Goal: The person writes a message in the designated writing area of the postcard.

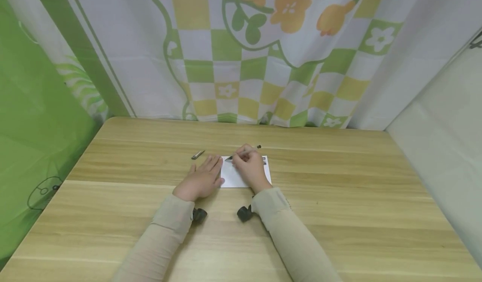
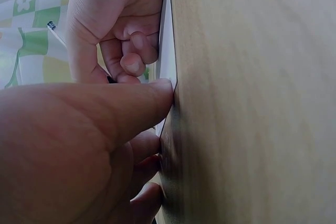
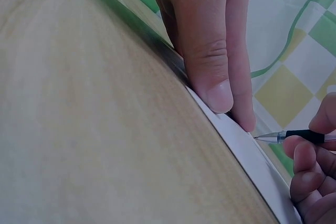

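On the wooden table lies a small white card (image 1: 233,178) with dark printed marks near its upper right corner. My right hand (image 1: 251,167) pinches a pen (image 3: 304,136) with a clear barrel and black grip. Its tip is right at the card's upper left part, close to the left fingertips. At the card's left edge, my left hand (image 1: 202,179) presses down with fingers extended, and the thumb (image 2: 157,92) rests along the near edge. A pen cap (image 1: 197,155) lies on the table just beyond the left hand.
A black wrist camera (image 1: 199,216) sits under the left sleeve and another (image 1: 244,214) under the right. Behind the table (image 1: 339,181) hangs a checkered, flowered curtain (image 1: 226,70). Green cloth (image 1: 34,119) hangs at the left, a pale wall (image 1: 444,106) stands at the right.
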### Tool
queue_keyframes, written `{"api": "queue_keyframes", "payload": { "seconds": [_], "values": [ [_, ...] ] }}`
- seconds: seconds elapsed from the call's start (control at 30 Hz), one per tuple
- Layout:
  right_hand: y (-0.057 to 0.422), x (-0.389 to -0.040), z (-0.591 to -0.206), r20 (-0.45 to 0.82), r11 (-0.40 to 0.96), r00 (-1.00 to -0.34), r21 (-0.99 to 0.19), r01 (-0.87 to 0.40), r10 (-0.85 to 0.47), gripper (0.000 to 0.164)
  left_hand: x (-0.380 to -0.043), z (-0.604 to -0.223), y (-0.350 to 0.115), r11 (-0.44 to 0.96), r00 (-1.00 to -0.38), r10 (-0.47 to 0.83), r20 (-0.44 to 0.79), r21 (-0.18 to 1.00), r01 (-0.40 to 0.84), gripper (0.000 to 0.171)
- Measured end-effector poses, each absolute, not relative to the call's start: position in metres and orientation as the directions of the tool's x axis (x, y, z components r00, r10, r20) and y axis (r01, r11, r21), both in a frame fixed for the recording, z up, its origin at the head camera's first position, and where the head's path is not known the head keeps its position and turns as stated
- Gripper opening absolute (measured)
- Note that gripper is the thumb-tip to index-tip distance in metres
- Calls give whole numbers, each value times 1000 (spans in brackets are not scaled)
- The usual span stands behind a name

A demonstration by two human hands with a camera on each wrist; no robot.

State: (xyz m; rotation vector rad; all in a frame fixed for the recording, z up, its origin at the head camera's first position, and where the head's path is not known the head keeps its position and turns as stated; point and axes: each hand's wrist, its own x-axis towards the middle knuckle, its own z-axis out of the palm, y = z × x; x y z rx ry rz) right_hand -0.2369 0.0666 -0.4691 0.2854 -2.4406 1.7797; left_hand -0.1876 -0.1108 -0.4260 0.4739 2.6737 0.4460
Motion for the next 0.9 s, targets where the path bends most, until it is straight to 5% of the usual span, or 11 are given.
{"api": "queue_keyframes", "payload": {
  "seconds": [0.9],
  "values": [
    [67,-238,-470,194,310,-977,-927,-212,-88,12,-191,-430,-111,893,-865,383,-325,371,255,70]
  ]
}}
